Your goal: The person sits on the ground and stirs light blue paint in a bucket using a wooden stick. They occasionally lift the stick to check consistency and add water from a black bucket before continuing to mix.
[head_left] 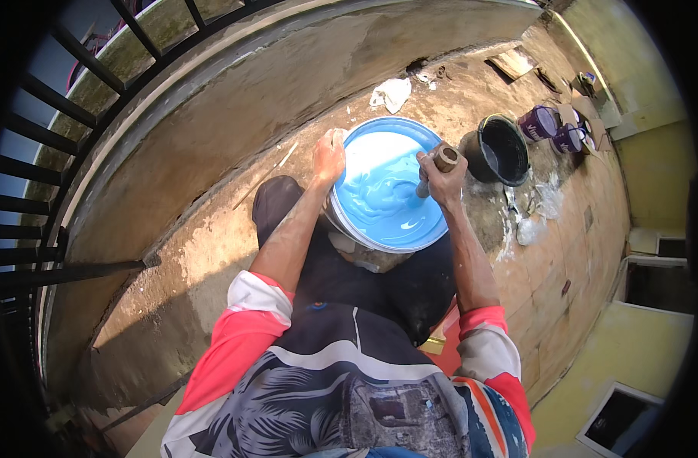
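Between my knees stands a large pail (pixel 398 249) full of light blue paint (pixel 383 182). The paint's surface is swirled, with a whiter patch at the far left. My left hand (pixel 330 158) is closed on the pail's left rim. In my right hand (pixel 443 180), fingers wrapped round it, is a thick stirring stick (pixel 447 158) with a round, hollow-looking top. It stands nearly upright, and its lower end dips into the paint right of the middle. How deep it goes is hidden.
A black bucket (pixel 475 158) stands right of the pail, with two purple paint cans (pixel 538 124) beyond it. Clear plastic (pixel 547 200) and white spills lie nearby. A white cloth (pixel 392 94) lies behind the pail. A low wall (pixel 234 114) with black railings (pixel 48 133) runs along the left.
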### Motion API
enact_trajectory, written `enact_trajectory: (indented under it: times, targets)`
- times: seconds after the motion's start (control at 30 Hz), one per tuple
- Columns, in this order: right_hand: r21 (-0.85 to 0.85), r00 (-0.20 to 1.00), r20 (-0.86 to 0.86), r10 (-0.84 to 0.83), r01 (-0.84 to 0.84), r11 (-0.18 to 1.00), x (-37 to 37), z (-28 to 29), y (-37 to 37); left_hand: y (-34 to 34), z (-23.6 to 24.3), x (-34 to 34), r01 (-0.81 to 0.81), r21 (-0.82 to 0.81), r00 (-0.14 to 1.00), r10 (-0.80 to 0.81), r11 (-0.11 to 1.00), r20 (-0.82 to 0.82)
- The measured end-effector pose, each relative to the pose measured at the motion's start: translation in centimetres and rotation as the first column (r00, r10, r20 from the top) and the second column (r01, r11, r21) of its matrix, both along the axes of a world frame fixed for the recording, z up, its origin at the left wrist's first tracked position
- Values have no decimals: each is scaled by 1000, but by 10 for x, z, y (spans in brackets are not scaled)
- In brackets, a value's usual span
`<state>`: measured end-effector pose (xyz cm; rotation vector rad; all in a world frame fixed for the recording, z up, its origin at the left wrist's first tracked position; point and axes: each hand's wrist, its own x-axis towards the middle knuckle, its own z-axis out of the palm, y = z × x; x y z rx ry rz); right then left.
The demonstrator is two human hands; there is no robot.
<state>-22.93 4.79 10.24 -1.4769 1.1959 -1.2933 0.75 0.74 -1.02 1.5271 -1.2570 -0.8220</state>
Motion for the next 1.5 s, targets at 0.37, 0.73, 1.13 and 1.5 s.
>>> enact_trajectory:
  times: [0.37, 0.73, 1.13, 1.5]
  targets:
    - [-286, 876, 481, -29, 189, 939, -25, 82, -8, 4, 7, -2, -3, 11, 1000, 3, 1000, 4]
    - [-84, 931, 356, -78, 115, 990, -21, -24, -28, 6, 16, -3, -7, 31, 1000, 7, 999, -10]
    - [160, 822, 556, -124, 41, 986, -19, 42, 22, 3, 8, -1, 31, -7, 999, -31, 999, 20]
    - [-229, 849, 477, 225, -127, 965, 1, 120, 21, -2, -8, 1, -20, -7, 999, 21, 1000, 30]
